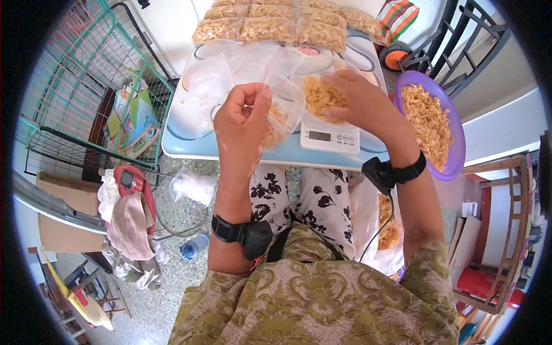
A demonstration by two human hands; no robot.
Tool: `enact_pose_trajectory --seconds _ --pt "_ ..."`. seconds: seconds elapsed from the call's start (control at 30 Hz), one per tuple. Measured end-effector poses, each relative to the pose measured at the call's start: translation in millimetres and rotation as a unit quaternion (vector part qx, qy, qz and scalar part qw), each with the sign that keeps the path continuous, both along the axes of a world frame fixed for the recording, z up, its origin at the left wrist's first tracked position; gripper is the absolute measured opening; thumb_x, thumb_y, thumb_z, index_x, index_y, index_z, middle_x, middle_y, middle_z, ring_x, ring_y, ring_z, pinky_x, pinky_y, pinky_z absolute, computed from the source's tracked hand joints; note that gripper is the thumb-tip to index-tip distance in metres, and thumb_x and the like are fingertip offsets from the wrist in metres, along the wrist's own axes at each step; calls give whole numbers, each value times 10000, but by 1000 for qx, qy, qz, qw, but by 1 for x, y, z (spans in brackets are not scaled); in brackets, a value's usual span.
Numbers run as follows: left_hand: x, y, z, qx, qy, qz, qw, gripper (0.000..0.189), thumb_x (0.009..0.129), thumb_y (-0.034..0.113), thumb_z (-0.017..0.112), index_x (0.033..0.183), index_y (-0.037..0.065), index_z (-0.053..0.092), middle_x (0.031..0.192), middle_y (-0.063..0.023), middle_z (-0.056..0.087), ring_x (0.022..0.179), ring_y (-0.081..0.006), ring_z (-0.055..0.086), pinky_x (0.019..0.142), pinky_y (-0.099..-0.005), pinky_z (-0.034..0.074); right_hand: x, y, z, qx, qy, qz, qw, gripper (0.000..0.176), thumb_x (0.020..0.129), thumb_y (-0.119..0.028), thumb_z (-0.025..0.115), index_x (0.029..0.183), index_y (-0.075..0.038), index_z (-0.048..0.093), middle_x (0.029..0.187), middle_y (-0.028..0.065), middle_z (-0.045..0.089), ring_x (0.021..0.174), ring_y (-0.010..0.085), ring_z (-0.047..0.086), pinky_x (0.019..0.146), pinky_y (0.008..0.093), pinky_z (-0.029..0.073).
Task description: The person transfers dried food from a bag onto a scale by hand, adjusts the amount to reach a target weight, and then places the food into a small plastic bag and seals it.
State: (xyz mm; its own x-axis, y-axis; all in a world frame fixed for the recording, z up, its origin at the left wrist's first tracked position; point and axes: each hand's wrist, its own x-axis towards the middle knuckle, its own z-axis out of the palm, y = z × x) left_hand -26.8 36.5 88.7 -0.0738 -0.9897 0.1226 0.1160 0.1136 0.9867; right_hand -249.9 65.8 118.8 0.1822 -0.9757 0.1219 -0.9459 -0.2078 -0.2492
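My left hand (244, 115) is closed, thumb pressed against the fingers, on the edge of a clear plastic zip bag (290, 98). Some pale yellow flakes show low in that bag. My right hand (365, 100) reaches over a clear bowl of dried yellow flakes (321, 99), its thumb and fingers apart at the flakes. The bowl rests on a white digital kitchen scale (330, 139), whose display is too small to read. More clear bags (210, 86) lie flat on the table left of my left hand.
Filled bags of flakes (267, 29) are stacked at the table's (190, 148) back edge. To the right stands a purple basin (457, 135) heaped with flakes. A green wire cage (86, 80) is on the left; a blue bottle (194, 246) lies on the floor.
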Motion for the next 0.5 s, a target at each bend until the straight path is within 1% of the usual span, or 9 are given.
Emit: enact_pose_trajectory --seconds 0.07,0.13,0.17,0.23,0.27,0.33,0.37,0.43,0.5 --pt "2 0 2 4 -6 -1 1000 236 907 227 651 995 8 642 752 6 603 524 -26 472 454 -182 364 -1 -5 -6 7 16 -12 1000 522 756 -178 682 1244 -46 551 1199 153 568 1140 306 523 964 356 424" --pt "4 0 2 9 -9 -1 1000 236 907 229 652 993 10 643 755 8 601 523 -28 471 454 -183 363 -10 -13 -20 -24 38 -2 999 413 755 -148 663 1151 -53 595 1107 136 603 1087 314 549 928 371 442" --pt "5 0 2 13 -5 -5 1000 243 905 236 653 997 11 642 753 9 595 522 -30 470 455 -185 363 -11 -14 -19 -23 39 0 999 413 755 -148 663 1151 -53 595 1107 136 603 1087 314 549 928 371 442" --pt "6 0 2 20 -2 -7 1000 250 904 243 654 1000 13 640 751 11 589 522 -32 470 455 -187 362 -14 -14 -16 -42 24 -25 999 296 772 -121 650 1057 -51 610 1018 124 618 972 290 597 849 363 477" --pt "7 0 3 22 5 -9 1000 262 903 250 655 1008 11 637 748 10 583 523 -35 471 456 -191 363 -15 -13 -13 -40 24 -24 999 296 772 -121 650 1057 -51 610 1018 124 618 972 290 597 849 363 477" --pt "8 -1 5 25 12 -11 1000 275 901 258 655 1015 9 633 744 10 577 525 -37 472 458 -194 364 -17 -11 -5 -58 -60 -35 996 238 791 -101 647 1019 -46 606 961 123 615 869 264 617 779 343 497" --pt "8 -2 6 29 17 -13 999 259 896 224 657 1022 0 624 770 -3 585 529 -36 487 451 -188 378 -15 -10 -1 -57 -60 -36 996 238 791 -101 647 1019 -46 606 961 123 615 869 264 617 779 343 497" --pt "8 -2 4 35 23 -17 999 246 891 191 658 1028 -9 616 796 -17 592 532 -34 502 444 -182 391 -12 -8 4 -154 -107 -22 982 199 792 -159 621 973 -77 614 892 168 624 826 359 615 752 425 492" --pt "6 -2 2 27 35 -23 999 297 900 254 650 1053 0 622 749 7 559 534 -47 482 460 -203 371 -13 -13 -2 -151 -85 -38 984 207 797 -175 626 975 -72 613 898 169 628 840 359 617 759 423 495"
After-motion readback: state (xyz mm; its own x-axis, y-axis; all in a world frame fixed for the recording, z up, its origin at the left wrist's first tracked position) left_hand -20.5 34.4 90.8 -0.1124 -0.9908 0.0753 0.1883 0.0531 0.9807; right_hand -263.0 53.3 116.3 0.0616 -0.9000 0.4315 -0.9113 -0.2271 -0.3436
